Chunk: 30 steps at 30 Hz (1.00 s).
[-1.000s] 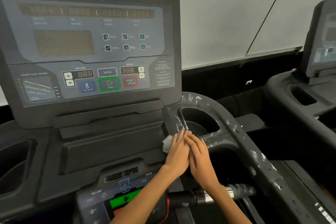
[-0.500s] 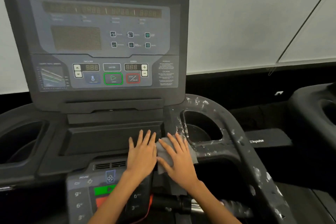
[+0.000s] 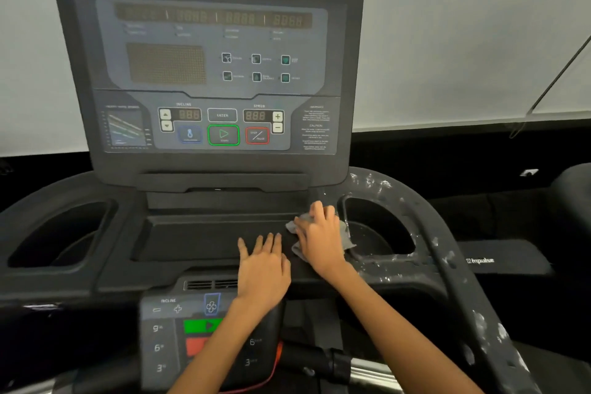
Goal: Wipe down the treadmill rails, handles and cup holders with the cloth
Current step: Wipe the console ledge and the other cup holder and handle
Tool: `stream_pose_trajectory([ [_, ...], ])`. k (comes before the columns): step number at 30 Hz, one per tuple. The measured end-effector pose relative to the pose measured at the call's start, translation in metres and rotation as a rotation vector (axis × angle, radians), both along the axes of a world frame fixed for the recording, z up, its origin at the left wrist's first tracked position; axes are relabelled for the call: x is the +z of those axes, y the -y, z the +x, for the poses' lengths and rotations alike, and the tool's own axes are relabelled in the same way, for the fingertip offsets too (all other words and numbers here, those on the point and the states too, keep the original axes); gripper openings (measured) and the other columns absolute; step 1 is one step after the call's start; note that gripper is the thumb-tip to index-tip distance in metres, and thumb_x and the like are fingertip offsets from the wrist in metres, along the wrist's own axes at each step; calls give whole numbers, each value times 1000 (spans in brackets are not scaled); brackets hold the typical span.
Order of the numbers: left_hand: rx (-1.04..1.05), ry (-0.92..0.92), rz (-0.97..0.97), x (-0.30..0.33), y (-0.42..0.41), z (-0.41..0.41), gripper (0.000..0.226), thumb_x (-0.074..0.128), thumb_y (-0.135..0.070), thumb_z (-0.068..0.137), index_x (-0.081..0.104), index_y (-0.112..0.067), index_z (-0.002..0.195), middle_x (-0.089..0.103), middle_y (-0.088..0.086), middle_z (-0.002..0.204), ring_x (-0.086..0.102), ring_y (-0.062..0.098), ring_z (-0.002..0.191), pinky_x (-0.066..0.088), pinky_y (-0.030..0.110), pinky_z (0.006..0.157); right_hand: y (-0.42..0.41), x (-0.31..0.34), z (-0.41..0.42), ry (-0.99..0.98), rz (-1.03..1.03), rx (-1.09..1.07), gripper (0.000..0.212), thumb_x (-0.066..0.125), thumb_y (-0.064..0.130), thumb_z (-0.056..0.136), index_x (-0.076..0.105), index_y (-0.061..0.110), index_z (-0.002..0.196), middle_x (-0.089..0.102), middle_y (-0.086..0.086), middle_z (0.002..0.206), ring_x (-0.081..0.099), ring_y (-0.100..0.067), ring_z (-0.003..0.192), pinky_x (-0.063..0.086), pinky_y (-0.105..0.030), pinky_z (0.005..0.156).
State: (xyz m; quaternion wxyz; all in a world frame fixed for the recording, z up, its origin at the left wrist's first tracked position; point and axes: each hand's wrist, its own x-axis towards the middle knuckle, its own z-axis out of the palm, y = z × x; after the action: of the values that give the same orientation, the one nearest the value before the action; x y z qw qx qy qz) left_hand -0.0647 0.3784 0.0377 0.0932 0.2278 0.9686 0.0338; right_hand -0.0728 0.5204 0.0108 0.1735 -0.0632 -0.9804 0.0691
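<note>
My right hand (image 3: 321,238) presses a grey cloth (image 3: 347,235) onto the dark console ledge, just left of the right cup holder (image 3: 380,227). The cloth shows around the hand's edges. My left hand (image 3: 263,269) lies flat with fingers spread on the black shelf (image 3: 192,240) beside it, holding nothing. The right rail (image 3: 454,272) curves down to the lower right and is speckled with white foam. The left cup holder (image 3: 60,230) is dark. A chrome handle (image 3: 367,368) shows below my right forearm.
The treadmill's upright display panel (image 3: 211,73) fills the top centre, and a lower keypad (image 3: 192,336) with green and red buttons sits under my left forearm. A second treadmill (image 3: 572,189) stands at the right edge. A white wall is behind.
My right hand has pushed the cloth up and right toward the right cup holder. My left hand stays flat on the shelf. The view has shifted left.
</note>
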Motion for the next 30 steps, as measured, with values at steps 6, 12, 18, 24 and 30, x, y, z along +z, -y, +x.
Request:
stream_pose_trajectory([
  [6, 19, 40, -2, 5, -2, -24, 55, 25, -28, 101, 12, -9, 151, 14, 5, 159, 9, 20, 147, 10, 50, 118, 5, -5, -2, 32, -45, -18, 30, 86, 23, 61, 74, 18, 88, 58, -3, 99, 54, -25, 83, 48, -36, 67],
  [12, 20, 159, 14, -3, 10, -35, 52, 22, -31, 102, 13, -17, 152, 7, 1, 160, 3, 20, 148, 13, 57, 115, -9, -9, 25, 29, -113, 149, 32, 49, 40, 83, 72, 21, 95, 53, 4, 104, 45, -18, 91, 36, -31, 76],
  [18, 34, 197, 64, -3, 13, -35, 51, 23, -27, 103, 14, -19, 152, 5, -2, 160, 1, 18, 148, 15, 60, 113, -13, 1, 14, -80, -289, 186, 30, 49, 38, 93, 67, 18, 105, 50, 0, 106, 41, -16, 95, 35, -28, 84],
  [24, 59, 196, 85, -1, 12, -34, 58, 26, -21, 101, 1, -15, 152, 4, -2, 161, 2, 17, 147, 10, 60, 115, 4, -16, -14, -59, -306, 68, 23, 68, 17, 85, 64, 7, 106, 59, -8, 108, 55, -24, 102, 47, -40, 91],
  [30, 80, 186, 110, 3, 10, -32, 69, 33, -13, 96, -8, -13, 151, 8, 1, 160, 3, 20, 147, 8, 59, 116, 0, -22, -3, -83, -292, 192, 27, 67, 13, 86, 67, 8, 113, 66, -6, 117, 59, -21, 113, 43, -39, 106],
])
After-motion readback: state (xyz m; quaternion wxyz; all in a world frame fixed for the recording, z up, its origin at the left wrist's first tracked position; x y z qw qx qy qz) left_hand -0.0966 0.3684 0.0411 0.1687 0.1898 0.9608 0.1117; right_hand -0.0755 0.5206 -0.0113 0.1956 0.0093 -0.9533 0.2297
